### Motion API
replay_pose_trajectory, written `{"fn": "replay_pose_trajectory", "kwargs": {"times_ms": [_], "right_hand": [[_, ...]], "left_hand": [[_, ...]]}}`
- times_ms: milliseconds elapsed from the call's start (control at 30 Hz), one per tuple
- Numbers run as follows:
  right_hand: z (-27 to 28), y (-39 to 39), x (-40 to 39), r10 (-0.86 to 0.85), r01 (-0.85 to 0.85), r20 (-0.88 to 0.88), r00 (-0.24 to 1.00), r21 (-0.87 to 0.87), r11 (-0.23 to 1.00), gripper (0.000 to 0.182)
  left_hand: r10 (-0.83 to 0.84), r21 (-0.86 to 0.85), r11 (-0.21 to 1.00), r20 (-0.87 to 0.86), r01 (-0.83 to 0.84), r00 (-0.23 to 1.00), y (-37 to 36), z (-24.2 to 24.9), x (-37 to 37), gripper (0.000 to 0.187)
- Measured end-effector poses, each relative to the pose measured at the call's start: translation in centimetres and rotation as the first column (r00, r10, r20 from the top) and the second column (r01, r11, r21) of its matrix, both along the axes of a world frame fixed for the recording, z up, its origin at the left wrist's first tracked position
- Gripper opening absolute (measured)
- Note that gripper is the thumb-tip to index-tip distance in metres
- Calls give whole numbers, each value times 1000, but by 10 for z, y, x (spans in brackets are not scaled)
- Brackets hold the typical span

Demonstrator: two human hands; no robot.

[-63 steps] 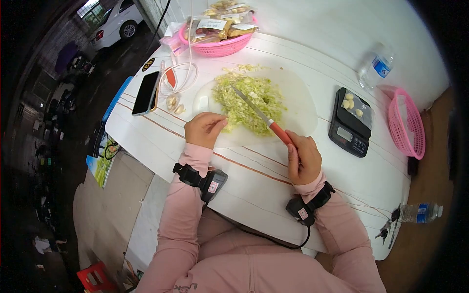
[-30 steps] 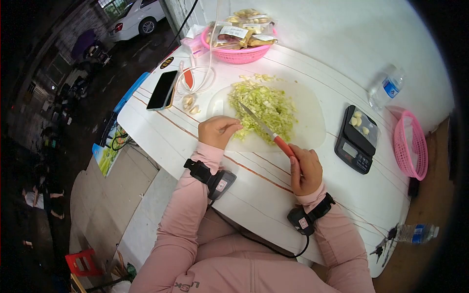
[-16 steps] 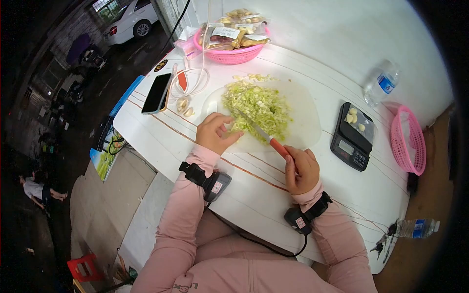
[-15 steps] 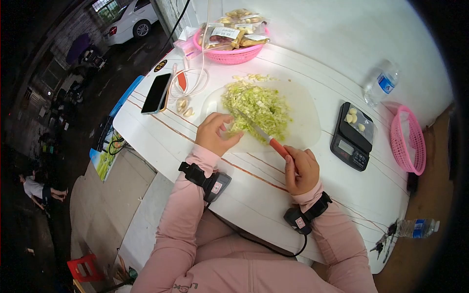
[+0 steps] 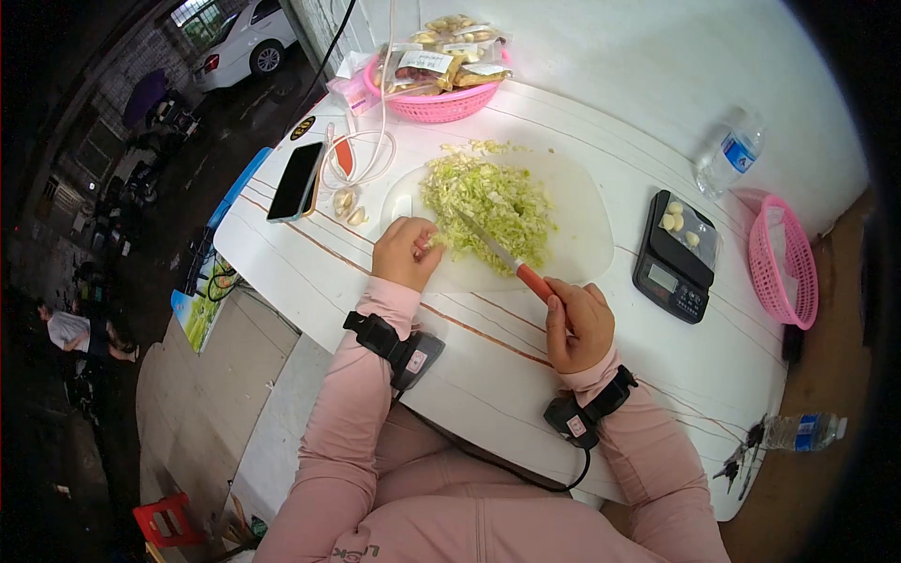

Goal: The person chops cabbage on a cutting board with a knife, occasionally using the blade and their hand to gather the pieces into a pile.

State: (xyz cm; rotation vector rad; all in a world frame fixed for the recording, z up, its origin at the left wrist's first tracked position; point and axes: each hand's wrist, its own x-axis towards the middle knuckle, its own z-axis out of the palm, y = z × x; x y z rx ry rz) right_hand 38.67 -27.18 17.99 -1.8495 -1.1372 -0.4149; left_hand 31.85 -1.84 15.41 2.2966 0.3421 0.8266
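Note:
A heap of finely chopped pale-green cabbage point(image 5: 493, 206) covers the left and middle of a white cutting board point(image 5: 584, 225). My right hand point(image 5: 579, 324) grips the orange handle of a kitchen knife point(image 5: 533, 279), its blade slanting up-left into the cabbage. At the board's near-left edge is my left hand point(image 5: 404, 253), fingers curled in beside the heap; a pale bit shows at the fingertips, and I cannot tell what it is. Garlic cloves point(image 5: 345, 202) lie just beyond this hand.
A phone point(image 5: 296, 183) and a coiled white cable point(image 5: 361, 167) lie at left. Behind stands a pink basket point(image 5: 446, 105) of packets. To the right are a black scale point(image 5: 671, 267) with peeled garlic, a bottle point(image 5: 730, 155) and another pink basket point(image 5: 784, 267). Keys point(image 5: 743, 460) lie near the front-right corner.
My left hand's fingers have curled in from a spread pose, and the hand has drawn slightly left from the cabbage. The right hand and knife have barely moved.

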Motion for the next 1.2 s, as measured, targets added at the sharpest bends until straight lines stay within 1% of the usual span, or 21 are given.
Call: {"fn": "replay_pose_trajectory", "kwargs": {"times_ms": [67,167,300,367,500,600,700,767,800,867,1000,1067,1200], "right_hand": [[0,0,0,0,-1,25,1000,20,1000,18],[1,-2,-2,-15,14,17,1000,31,999,17],[4,-5,-4,5,-6,18,1000,24,1000,17],[5,-5,-5,22,-22,6,1000,17,1000,17],[6,-5,-6,6,-8,39,999,73,997,17],[7,-4,-7,-15,11,36,999,97,995,18],[6,-4,-7,-26,22,29,999,105,994,18],[4,-4,-6,-28,25,31,999,112,993,18],[3,-4,-6,-27,23,31,999,125,992,17],[3,-4,-6,-26,21,31,999,138,990,16],[4,-4,-6,-32,28,30,999,121,992,16],[4,-3,-6,-33,29,30,999,115,993,16],[2,-2,-6,-34,30,29,999,133,991,16]], "left_hand": [[42,-12,999,39,-41,998,-2,1,1,24],[84,-16,996,32,-83,996,-3,0,3,24],[84,-4,996,62,-84,995,-3,-3,5,22],[55,-70,996,102,-48,993,-5,-3,6,21],[45,-87,996,97,-37,994,-6,-3,6,20],[28,-115,993,138,-12,990,-8,-1,6,20],[18,-79,997,92,-11,996,-9,2,4,22],[-37,-54,998,65,41,997,-9,4,3,25],[-38,-54,998,64,42,997,-10,5,3,25],[-80,55,996,101,75,992,-11,8,4,30],[-59,89,995,107,50,992,-14,6,6,31],[-66,191,981,129,41,989,-8,-2,9,27],[-90,195,979,129,63,988,-4,-7,8,20]]}}
